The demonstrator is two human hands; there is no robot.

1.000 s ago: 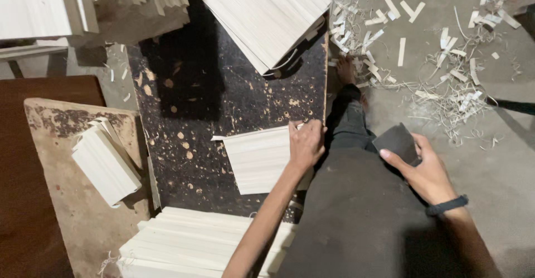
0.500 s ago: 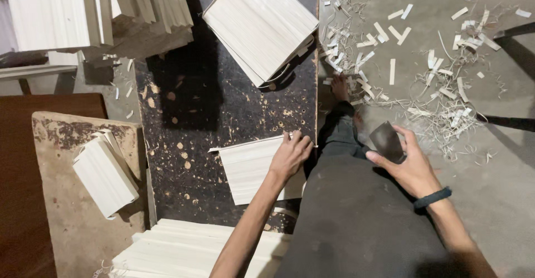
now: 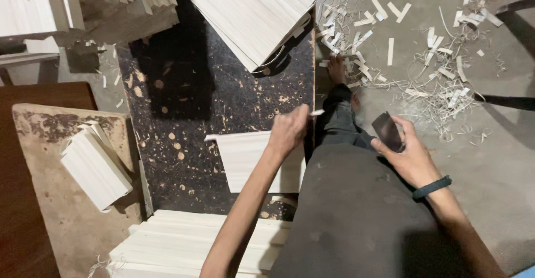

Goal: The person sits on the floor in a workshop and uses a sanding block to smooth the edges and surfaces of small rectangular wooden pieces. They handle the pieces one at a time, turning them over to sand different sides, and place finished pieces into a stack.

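My left hand (image 3: pixel 288 131) is closed around a thin pale wood slat (image 3: pixel 316 112) whose end sticks out past my fingers. It hovers over a small stack of pale wood slats (image 3: pixel 242 158) on a dark speckled board (image 3: pixel 189 105). My right hand (image 3: pixel 409 156) rests on my dark-trousered leg (image 3: pixel 356 211) and grips a flat dark blade (image 3: pixel 387 130). A dark band sits on that wrist. My bare foot (image 3: pixel 336 69) reaches the grey floor.
More stacks of pale slats lie at the top (image 3: pixel 253 13), the bottom (image 3: pixel 189 244) and on a worn brown board (image 3: pixel 56 200) at left (image 3: pixel 96 166). Wood offcuts and shavings (image 3: pixel 429 61) litter the concrete floor at right. Stacked planks (image 3: pixel 83 5) fill the upper left.
My left hand has lifted off the small stack with a single slat in its fingers. My right hand with the blade has barely moved.
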